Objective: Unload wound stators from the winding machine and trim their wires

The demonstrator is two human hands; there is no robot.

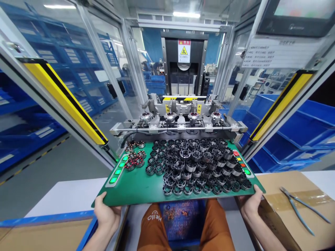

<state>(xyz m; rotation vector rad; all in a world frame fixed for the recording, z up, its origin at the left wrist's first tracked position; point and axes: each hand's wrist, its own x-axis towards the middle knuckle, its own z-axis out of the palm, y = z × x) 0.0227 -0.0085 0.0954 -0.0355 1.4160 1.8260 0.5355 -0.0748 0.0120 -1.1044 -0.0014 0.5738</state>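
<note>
Dark rings (190,167): sitting stacked and crowded over the middle and right of the green table, with a small set standing lower at their left.
Machine (180,104): standing behind the table, with four round holders (193,118) lining up across its front.
Table (136,191): carrying all the loose rings, its front left area lying bare.
Blue bins (290,122): standing beyond the frame at the right.
Cardboard (282,216): lying at the right, just beside the table.
Blue crate (183,225): sitting below the table's front edge, between the person's knees, holding small coppery bits.
Left hand (106,213): pinching the table's front left corner, thumb resting at the edge and fingers curling beneath, partly hidden.
Right hand (250,204): pinching the front right corner likewise, near the dark rings, its fingers mostly hiding underneath.
Pliers (291,196): lying on the cardboard with their handles spreading apart.
Copper-wound rings (136,161): grouping at the table's left, beside green buttons (118,172) that are glowing.
</note>
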